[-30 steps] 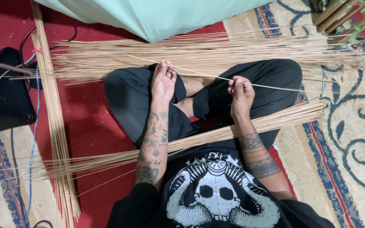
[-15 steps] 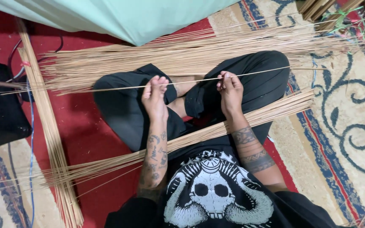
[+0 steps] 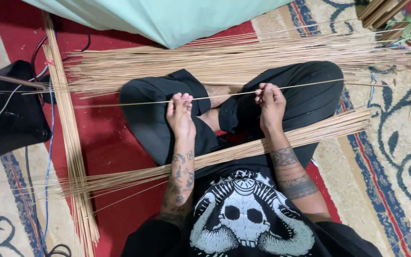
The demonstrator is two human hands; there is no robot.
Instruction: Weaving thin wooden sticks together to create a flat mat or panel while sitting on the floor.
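I sit cross-legged in black trousers on a patterned carpet. A single thin bamboo stick [image 3: 224, 94] runs nearly level across my knees, held at two places. My left hand [image 3: 180, 115] pinches it with the fingertips over my left knee. My right hand [image 3: 271, 105] grips it over my right knee. Across my lap, under both forearms, lies a bundle of thin sticks [image 3: 243, 148], slanting up to the right. A wide pile of the same sticks [image 3: 224, 59] is spread on the carpet just beyond my knees.
Another long stick bundle [image 3: 70, 138] runs front to back at the left. A black case [image 3: 8, 114] with cables, one of them blue [image 3: 48, 157], sits at the far left. A pale green sheet [image 3: 167, 19] hangs at the top. More bundles [image 3: 386, 12] lie top right.
The single stick, slanted down to the right a second ago, now lies nearly level. My left hand went from open-fingered above the knee to pinching the stick.
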